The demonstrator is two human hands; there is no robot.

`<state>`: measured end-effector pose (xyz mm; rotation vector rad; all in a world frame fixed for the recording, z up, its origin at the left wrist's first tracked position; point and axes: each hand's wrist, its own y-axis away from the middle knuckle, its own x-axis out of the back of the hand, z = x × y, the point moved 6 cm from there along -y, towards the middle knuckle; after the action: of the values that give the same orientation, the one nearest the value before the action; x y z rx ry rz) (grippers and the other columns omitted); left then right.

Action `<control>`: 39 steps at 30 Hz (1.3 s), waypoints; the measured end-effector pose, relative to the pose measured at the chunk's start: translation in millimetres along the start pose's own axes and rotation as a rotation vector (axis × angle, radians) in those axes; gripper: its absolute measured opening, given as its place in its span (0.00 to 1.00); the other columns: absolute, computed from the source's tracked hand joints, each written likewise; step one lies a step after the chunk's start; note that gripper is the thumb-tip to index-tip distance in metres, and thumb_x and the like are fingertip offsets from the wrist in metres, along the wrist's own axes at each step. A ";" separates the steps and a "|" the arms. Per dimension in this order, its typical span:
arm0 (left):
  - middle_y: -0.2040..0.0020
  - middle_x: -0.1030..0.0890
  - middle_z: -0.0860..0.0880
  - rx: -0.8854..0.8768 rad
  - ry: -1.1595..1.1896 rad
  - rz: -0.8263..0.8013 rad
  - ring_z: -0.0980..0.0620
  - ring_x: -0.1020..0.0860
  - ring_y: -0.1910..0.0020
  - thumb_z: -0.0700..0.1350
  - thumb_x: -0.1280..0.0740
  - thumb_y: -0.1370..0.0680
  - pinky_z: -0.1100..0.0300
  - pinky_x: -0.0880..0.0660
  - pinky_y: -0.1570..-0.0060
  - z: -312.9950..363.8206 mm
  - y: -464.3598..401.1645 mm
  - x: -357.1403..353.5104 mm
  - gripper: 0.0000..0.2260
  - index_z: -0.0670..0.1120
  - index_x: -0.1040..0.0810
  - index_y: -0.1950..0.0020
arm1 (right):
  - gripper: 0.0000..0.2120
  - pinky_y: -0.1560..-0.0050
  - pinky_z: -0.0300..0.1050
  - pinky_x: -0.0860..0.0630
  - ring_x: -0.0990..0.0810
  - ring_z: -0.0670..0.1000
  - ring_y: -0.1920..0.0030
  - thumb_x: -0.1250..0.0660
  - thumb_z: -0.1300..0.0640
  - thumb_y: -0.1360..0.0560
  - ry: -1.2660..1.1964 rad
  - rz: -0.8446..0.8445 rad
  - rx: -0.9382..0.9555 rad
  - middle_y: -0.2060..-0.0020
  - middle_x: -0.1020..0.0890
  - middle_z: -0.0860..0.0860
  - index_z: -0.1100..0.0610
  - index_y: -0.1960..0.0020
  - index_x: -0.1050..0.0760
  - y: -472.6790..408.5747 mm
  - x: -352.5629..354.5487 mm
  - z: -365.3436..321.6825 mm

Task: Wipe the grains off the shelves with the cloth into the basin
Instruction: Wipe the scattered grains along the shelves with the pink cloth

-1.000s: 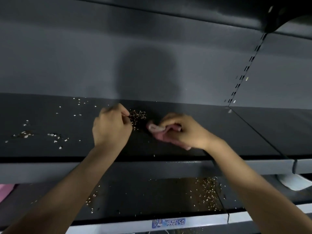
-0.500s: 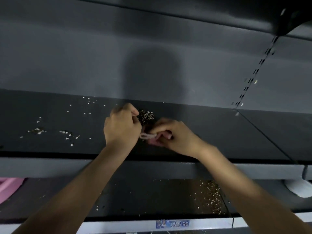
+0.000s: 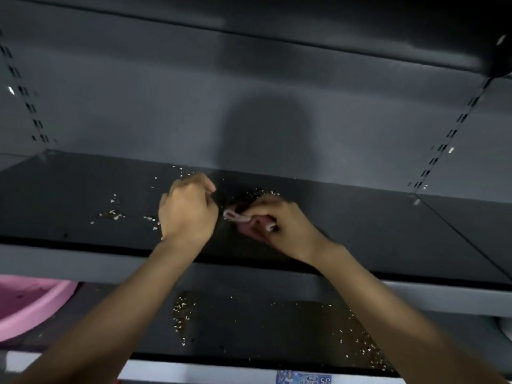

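Head camera looks into a dark grey metal shelving unit with a plain back panel point(image 3: 138, 106) and slotted uprights at either side. A shadow falls on the back panel above the hands. The upper shelf point(image 3: 360, 217) is a flat dark board with a paler front edge; a lower shelf point(image 3: 249, 328) shows beneath it, with a price label point(image 3: 303, 379) on its front strip.

On the upper shelf the left hand point(image 3: 188, 210) is curled into a loose fist with its thumb tucked against the forefinger; what it holds, if anything, cannot be made out. Just beside it, the right hand point(image 3: 279, 225) has its fingers bent around a bunched pink cloth point(image 3: 238, 216), pinching it against the shelf so that a pale folded edge sticks out toward the left hand.

Grains point(image 3: 260, 193) lie in a small pile just behind the cloth, with thinner scatters to the left of the left hand and near the back edge. More grains are strewn over the lower shelf, thickest at the right. A pink basin point(image 3: 33, 309) sits at the far left on the lower level, only partly in view.
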<state>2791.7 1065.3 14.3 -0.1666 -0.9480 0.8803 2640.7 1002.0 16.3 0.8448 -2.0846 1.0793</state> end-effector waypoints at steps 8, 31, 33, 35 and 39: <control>0.53 0.19 0.54 0.265 0.148 0.046 0.51 0.23 0.51 0.33 0.42 0.30 0.55 0.29 0.50 -20.3 -1.0 8.4 0.16 0.50 0.22 0.53 | 0.12 0.51 0.44 0.23 0.20 0.48 0.53 0.31 0.65 0.30 -0.110 -0.202 0.049 0.52 0.20 0.52 0.57 0.47 0.19 5.2 -24.2 -24.0; 0.52 0.20 0.51 0.230 0.240 0.213 0.47 0.24 0.50 0.34 0.44 0.27 0.52 0.28 0.55 -22.4 -2.6 11.8 0.13 0.48 0.24 0.52 | 0.14 0.50 0.43 0.26 0.22 0.57 0.52 0.32 0.64 0.31 0.119 -0.036 -0.100 0.52 0.21 0.58 0.57 0.46 0.20 -52.7 -57.0 -12.1; 0.51 0.20 0.50 0.233 0.237 0.211 0.46 0.24 0.49 0.34 0.44 0.26 0.51 0.28 0.54 -23.6 -1.7 12.5 0.13 0.48 0.24 0.52 | 0.10 0.51 0.45 0.25 0.21 0.59 0.52 0.33 0.61 0.28 0.145 0.092 -0.203 0.54 0.20 0.59 0.56 0.48 0.20 -59.4 -38.9 2.0; 0.51 0.20 0.49 0.235 0.225 0.193 0.45 0.24 0.50 0.33 0.43 0.26 0.50 0.26 0.53 -24.2 -2.0 12.5 0.13 0.47 0.23 0.52 | 0.07 0.52 0.45 0.25 0.20 0.58 0.52 0.34 0.59 0.26 0.110 0.231 -0.315 0.54 0.18 0.58 0.57 0.50 0.20 -58.2 -12.3 12.2; 0.53 0.20 0.49 0.235 0.180 0.092 0.46 0.23 0.49 0.33 0.41 0.28 0.48 0.26 0.49 -19.4 -3.6 9.4 0.13 0.48 0.23 0.52 | 0.07 0.56 0.44 0.28 0.19 0.58 0.53 0.35 0.58 0.25 0.141 0.394 -0.459 0.55 0.17 0.58 0.58 0.50 0.20 -35.4 41.7 38.1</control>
<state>2811.3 1074.4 10.4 -0.0864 -0.6684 1.0364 2634.1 943.0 46.6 0.1344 -2.2976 0.7649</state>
